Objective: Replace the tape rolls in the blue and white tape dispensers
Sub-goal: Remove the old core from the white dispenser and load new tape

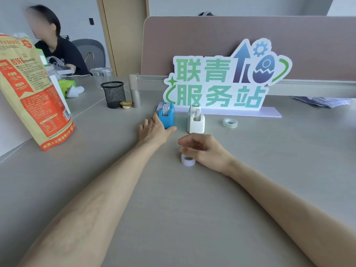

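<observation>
Blue tape dispenser gripped by the left hand, thumb along the near end, fingers wrapped round the far left side, roll still seated on top. Standing on the table at about 12 o'clock from the wearer, right in front of the green-lettered sign. Right hand half curled, hovering just above a small white tape roll lying flat at roughly 1 o'clock, closer in; looks like something clear pinched between thumb and fingers, but too blurred to call, so can't tell if anything's actually held.

White tape dispenser just right of the blue one, untouched, roll in place. Clear tape roll further out toward 2 o'clock, well apart from both hands.

Looks like the early part: steadying the blue one to swap its roll. Next move probably needs the old roll lifted out of its cradle while the base stays pinned, then the fresh one dropped in with the tape end facing the cutter.
</observation>
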The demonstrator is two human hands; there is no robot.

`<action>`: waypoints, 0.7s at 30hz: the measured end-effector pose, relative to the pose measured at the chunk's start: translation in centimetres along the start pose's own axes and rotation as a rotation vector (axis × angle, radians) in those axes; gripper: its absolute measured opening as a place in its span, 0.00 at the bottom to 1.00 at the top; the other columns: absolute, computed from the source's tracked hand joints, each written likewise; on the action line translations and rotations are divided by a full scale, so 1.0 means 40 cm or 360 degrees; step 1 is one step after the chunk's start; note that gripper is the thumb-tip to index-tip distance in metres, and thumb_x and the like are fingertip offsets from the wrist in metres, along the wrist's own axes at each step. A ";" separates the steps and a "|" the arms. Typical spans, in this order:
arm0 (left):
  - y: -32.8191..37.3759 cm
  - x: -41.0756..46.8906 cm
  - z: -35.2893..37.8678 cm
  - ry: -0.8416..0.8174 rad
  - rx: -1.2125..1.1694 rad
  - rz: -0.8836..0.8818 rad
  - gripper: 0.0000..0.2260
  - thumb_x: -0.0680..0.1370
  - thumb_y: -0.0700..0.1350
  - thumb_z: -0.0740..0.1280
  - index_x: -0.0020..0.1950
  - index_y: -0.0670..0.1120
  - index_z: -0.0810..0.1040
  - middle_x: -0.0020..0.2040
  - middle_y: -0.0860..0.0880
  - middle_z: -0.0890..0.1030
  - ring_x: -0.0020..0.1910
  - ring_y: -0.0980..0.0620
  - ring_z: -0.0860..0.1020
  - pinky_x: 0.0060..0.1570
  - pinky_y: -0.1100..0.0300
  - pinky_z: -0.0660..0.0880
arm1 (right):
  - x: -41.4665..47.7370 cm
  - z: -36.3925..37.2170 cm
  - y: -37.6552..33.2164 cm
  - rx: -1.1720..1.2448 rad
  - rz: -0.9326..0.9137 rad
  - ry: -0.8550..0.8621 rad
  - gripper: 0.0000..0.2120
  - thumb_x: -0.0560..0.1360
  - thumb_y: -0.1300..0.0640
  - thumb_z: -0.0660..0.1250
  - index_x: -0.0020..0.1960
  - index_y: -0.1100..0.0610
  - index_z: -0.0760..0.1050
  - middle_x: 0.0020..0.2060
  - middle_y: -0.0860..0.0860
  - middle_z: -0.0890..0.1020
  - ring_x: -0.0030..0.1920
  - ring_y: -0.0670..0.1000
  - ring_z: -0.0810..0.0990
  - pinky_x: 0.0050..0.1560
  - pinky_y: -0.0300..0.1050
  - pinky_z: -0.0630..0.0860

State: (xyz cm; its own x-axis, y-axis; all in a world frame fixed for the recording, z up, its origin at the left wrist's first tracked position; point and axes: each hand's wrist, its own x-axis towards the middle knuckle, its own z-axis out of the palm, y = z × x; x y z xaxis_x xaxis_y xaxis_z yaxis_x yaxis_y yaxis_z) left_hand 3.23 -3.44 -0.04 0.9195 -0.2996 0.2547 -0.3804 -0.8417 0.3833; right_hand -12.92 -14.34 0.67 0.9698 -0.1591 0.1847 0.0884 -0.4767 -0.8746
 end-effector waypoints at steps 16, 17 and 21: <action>-0.065 -0.214 -0.060 -0.0209 -0.0410 0.0431 0.12 0.79 0.44 0.60 0.60 0.51 0.78 0.63 0.52 0.77 0.65 0.51 0.72 0.64 0.57 0.68 | -0.028 0.004 0.000 -0.0616 -0.0231 0.0012 0.24 0.70 0.57 0.67 0.66 0.53 0.72 0.52 0.47 0.80 0.42 0.37 0.74 0.43 0.23 0.65; -0.071 -0.226 -0.068 -0.0248 -0.0508 0.0426 0.12 0.78 0.44 0.62 0.59 0.53 0.79 0.62 0.54 0.78 0.64 0.53 0.72 0.64 0.56 0.69 | -0.027 0.003 0.002 -0.0596 -0.0225 0.0061 0.23 0.71 0.57 0.68 0.65 0.53 0.72 0.51 0.47 0.80 0.39 0.37 0.75 0.42 0.23 0.66; -0.072 -0.243 -0.075 -0.0387 -0.0723 0.0566 0.16 0.75 0.48 0.69 0.61 0.58 0.76 0.60 0.60 0.79 0.62 0.59 0.74 0.65 0.55 0.71 | -0.022 0.002 0.007 -0.0538 -0.0231 0.0129 0.21 0.71 0.54 0.73 0.63 0.54 0.74 0.50 0.48 0.82 0.39 0.44 0.77 0.41 0.26 0.69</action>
State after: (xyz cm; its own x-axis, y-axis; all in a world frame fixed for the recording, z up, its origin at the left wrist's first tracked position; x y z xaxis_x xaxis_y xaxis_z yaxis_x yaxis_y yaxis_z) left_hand -4.92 3.26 -0.97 0.7049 -0.6648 0.2474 -0.6226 -0.4127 0.6649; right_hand -13.73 -14.26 0.20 0.9304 -0.1305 0.3424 0.1303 -0.7555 -0.6420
